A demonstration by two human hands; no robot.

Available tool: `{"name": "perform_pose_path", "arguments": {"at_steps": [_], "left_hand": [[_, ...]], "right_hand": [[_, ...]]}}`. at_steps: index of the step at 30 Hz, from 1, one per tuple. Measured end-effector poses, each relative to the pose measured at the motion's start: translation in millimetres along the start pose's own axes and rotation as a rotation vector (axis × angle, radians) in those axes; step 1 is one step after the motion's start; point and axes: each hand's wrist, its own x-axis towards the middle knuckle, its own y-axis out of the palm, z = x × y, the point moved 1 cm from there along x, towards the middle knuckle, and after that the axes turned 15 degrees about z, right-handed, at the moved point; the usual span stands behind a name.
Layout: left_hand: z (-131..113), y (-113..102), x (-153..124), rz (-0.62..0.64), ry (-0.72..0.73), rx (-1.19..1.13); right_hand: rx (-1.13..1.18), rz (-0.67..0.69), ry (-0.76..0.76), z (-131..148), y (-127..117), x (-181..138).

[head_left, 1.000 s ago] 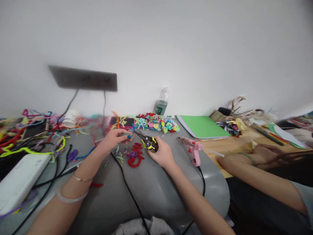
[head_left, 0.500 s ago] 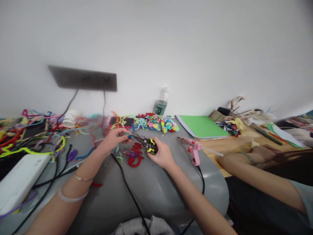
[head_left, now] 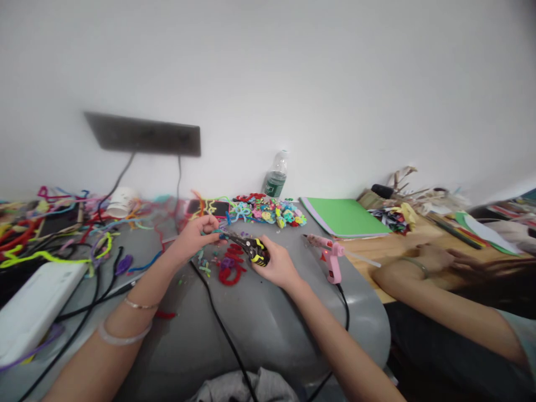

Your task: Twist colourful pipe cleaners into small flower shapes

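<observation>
My left hand (head_left: pixel 193 236) pinches a small teal and blue pipe-cleaner piece (head_left: pixel 218 234) over the grey table (head_left: pixel 259 318). My right hand (head_left: pixel 278 265) is closed round the black and yellow handles of pliers (head_left: pixel 251 247). The pliers' tips meet the piece at my left fingertips. Red pipe-cleaner rings (head_left: pixel 231 272) and small coloured scraps lie on the table just below the hands.
A pink glue gun (head_left: pixel 330 258) stands right of my right hand, its black cable running toward me. A heap of coloured pipe-cleaner flowers (head_left: pixel 272 212), a water bottle (head_left: pixel 276 176) and a green folder (head_left: pixel 345 216) sit behind. Another person's arm (head_left: pixel 422 279) rests on the wooden table at right. Tangled pipe cleaners and cables fill the left.
The pliers' tips have closed in on the piece in my left fingers. The other person's hand at right has shifted and spread flatter on the wooden table.
</observation>
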Motion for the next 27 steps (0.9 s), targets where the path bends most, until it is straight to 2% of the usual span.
{"name": "perform_pose_path", "arguments": {"at_steps": [14,21,27], "left_hand": [[-1.7,2.8,0.0,0.105,-0.045,-0.057],[0.1,4.1,0.3,0.046,-0.049,-0.060],[-2.5,5.6,-1.0,-0.002,-0.114,-0.147]], "right_hand": [[0.004,-0.027,0.020,1.0,1.1,0.3],[-0.050,-0.054,0.046,2.9,2.3,-0.4],[-0.090,-0.068,0.081,7.1,2.1,-1.0]]}}
